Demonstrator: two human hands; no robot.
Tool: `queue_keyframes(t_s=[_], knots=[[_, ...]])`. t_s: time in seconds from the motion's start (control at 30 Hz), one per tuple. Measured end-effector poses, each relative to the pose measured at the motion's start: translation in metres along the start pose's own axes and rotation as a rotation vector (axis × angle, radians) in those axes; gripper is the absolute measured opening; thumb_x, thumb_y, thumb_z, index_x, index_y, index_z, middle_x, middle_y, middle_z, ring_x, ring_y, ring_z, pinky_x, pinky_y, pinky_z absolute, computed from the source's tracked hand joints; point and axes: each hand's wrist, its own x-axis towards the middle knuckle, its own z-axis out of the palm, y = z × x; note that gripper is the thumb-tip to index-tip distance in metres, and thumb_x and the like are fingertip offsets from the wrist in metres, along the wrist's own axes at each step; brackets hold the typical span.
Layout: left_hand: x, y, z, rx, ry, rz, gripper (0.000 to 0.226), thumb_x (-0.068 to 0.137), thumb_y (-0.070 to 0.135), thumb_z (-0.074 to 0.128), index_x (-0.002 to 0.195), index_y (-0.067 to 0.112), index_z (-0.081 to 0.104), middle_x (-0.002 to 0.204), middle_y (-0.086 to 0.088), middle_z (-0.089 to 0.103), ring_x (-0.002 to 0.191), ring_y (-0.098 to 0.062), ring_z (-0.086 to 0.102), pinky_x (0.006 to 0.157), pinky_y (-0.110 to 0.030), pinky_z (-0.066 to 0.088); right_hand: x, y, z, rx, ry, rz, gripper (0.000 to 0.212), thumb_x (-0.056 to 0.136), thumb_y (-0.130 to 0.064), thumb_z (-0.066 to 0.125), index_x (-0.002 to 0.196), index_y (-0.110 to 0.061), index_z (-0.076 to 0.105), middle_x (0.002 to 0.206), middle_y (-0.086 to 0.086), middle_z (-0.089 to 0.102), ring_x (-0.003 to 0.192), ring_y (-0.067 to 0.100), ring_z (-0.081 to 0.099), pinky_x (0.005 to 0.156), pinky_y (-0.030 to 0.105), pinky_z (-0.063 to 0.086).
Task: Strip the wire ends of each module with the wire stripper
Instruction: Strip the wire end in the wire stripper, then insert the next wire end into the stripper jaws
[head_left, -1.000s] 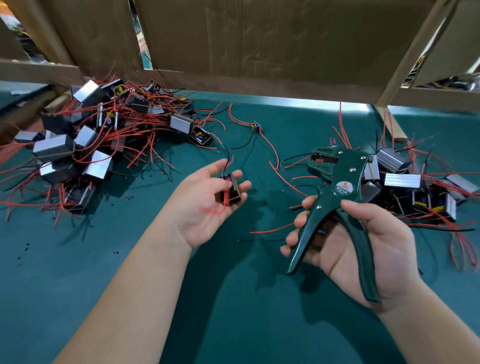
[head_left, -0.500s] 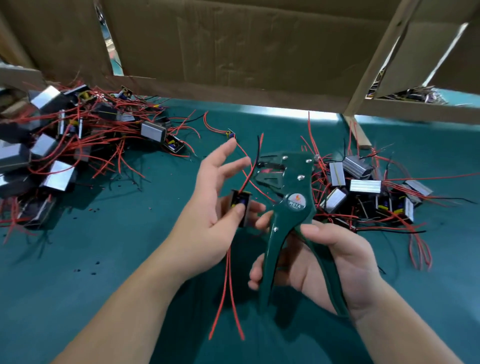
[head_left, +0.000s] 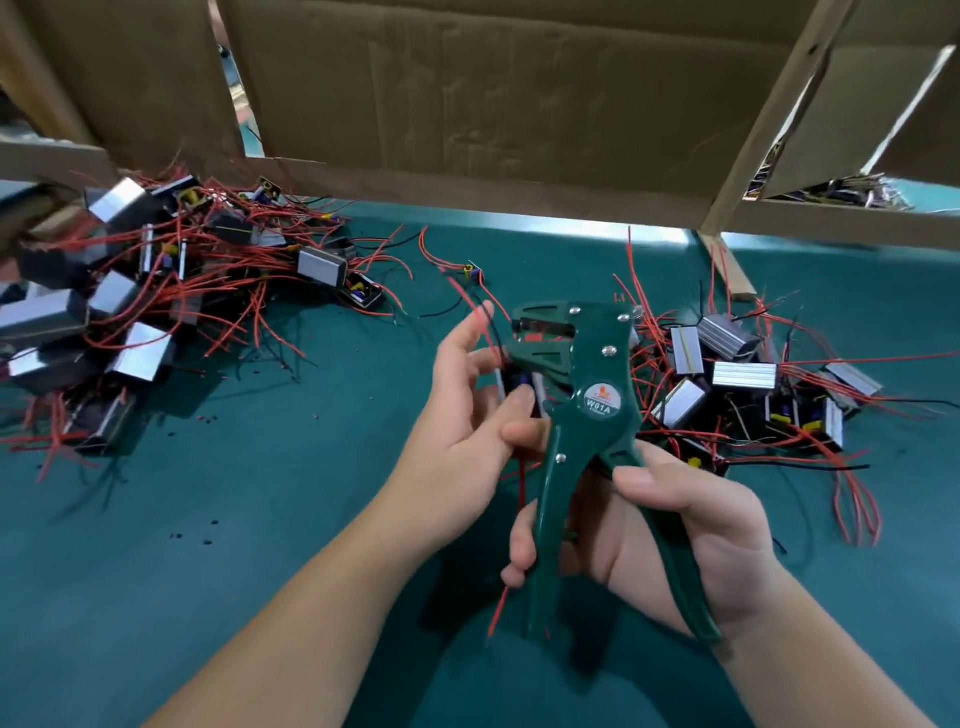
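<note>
Right hand (head_left: 691, 540) wraps both handles of the green wire stripper (head_left: 587, 400), held upright over the green table (head_left: 208, 571). Left hand (head_left: 462, 431) pinches a small black module (head_left: 519, 382) right against the stripper's head, red wire (head_left: 500, 610) dangling below. More modules are heaped in a left pile (head_left: 156, 291) and a right pile (head_left: 753, 384).

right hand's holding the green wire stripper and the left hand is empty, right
Not quite. The left hand is not empty: it pinches a small module with red wires, right beside the head of the tool. The rest stands: the right hand holds the green wire stripper by its handles. The head view shows it.
</note>
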Motion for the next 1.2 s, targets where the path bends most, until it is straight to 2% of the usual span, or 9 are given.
queue_keyframes(t_s=[0.2, 0.33, 0.47, 0.67, 0.87, 0.97, 1.07, 1.13, 1.2], knots=[[0.014, 0.002, -0.017, -0.194, 0.133, -0.146, 0.043, 0.080, 0.046, 0.045, 0.122, 0.036, 0.045, 0.117, 0.006, 0.059, 0.109, -0.013, 0.058, 0.092, -0.029, 0.044, -0.005, -0.002, -0.003, -0.199, 0.222, -0.298, 0.057, 0.062, -0.021, 0.082, 0.111, 0.001, 0.063, 0.088, 0.030, 0.064, 0.077, 0.043, 0.062, 0.076, 0.057, 0.048], [0.009, 0.002, -0.034, 0.343, 0.329, -0.005, 0.050, 0.085, 0.046, 0.045, 0.134, 0.039, 0.041, 0.129, 0.013, 0.049, 0.120, -0.003, 0.049, 0.098, -0.015, 0.037, -0.007, -0.017, -0.005, -0.219, 0.422, -0.512, 0.037, 0.058, -0.004, 0.066, 0.094, -0.008, 0.062, 0.075, 0.013, 0.067, 0.082, 0.044, 0.066, 0.076, 0.052, 0.054], [0.010, -0.004, -0.048, 0.785, 0.447, -0.051, 0.055, 0.089, 0.024, 0.055, 0.141, 0.023, 0.039, 0.135, 0.002, 0.040, 0.129, -0.014, 0.036, 0.106, -0.026, 0.025, -0.009, -0.017, -0.007, -0.236, 0.461, -0.507, 0.021, 0.073, -0.006, 0.051, 0.093, -0.009, 0.055, 0.072, 0.006, 0.065, 0.082, 0.045, 0.065, 0.076, 0.052, 0.053], [0.010, -0.004, -0.079, 1.223, 0.621, -0.326, 0.054, 0.081, 0.028, 0.060, 0.134, 0.032, 0.048, 0.155, -0.024, 0.013, 0.144, -0.035, 0.006, 0.113, -0.052, 0.003, -0.007, -0.015, -0.006, -0.220, 0.407, -0.461, 0.047, 0.072, -0.010, 0.053, 0.116, -0.021, 0.064, 0.129, 0.017, 0.059, 0.075, 0.038, 0.067, 0.074, 0.049, 0.055], [0.009, 0.001, -0.114, 1.293, 0.698, -0.551, 0.045, 0.083, 0.032, 0.056, 0.128, 0.038, 0.052, 0.156, -0.027, 0.004, 0.144, -0.040, -0.005, 0.113, -0.057, -0.006, -0.008, -0.013, -0.008, -0.198, 0.315, -0.406, 0.074, 0.071, -0.011, 0.054, 0.143, -0.014, 0.040, 0.126, 0.026, 0.058, 0.076, 0.038, 0.066, 0.078, 0.049, 0.054], [0.010, 0.005, -0.117, 1.261, 0.779, -0.433, 0.041, 0.082, 0.029, 0.059, 0.123, 0.034, 0.058, 0.151, -0.015, 0.025, 0.138, -0.036, 0.018, 0.111, -0.053, 0.009, -0.008, -0.013, -0.010, -0.209, 0.309, -0.386, 0.080, 0.068, -0.008, 0.059, 0.144, -0.013, 0.037, 0.125, 0.026, 0.057, 0.078, 0.039, 0.065, 0.079, 0.052, 0.053], [0.010, 0.013, -0.117, 1.131, 0.869, -0.084, 0.033, 0.080, 0.017, 0.055, 0.109, 0.029, 0.066, 0.124, -0.002, 0.049, 0.114, -0.023, 0.046, 0.095, -0.039, 0.022, -0.008, -0.013, -0.013, -0.200, 0.302, -0.381, 0.079, 0.070, -0.009, 0.061, 0.145, -0.011, 0.035, 0.125, 0.025, 0.058, 0.079, 0.039, 0.065, 0.081, 0.053, 0.052], [0.009, 0.016, -0.117, 1.105, 0.926, 0.016, 0.033, 0.078, 0.013, 0.050, 0.098, 0.028, 0.071, 0.117, 0.001, 0.053, 0.111, -0.022, 0.048, 0.091, -0.036, 0.023, -0.008, -0.012, -0.014, -0.205, 0.318, -0.384, 0.073, 0.073, -0.006, 0.050, 0.144, -0.011, 0.035, 0.124, 0.024, 0.059, 0.079, 0.040, 0.065, 0.080, 0.053, 0.052], [0.007, 0.015, -0.120, 1.152, 0.968, -0.087, 0.032, 0.079, 0.013, 0.052, 0.098, 0.031, 0.071, 0.135, -0.002, 0.045, 0.129, -0.025, 0.036, 0.101, -0.041, 0.021, -0.008, -0.012, -0.016, -0.203, 0.324, -0.379, 0.069, 0.076, -0.010, 0.045, 0.144, -0.011, 0.035, 0.124, 0.024, 0.058, 0.079, 0.040, 0.065, 0.079, 0.053, 0.052]])
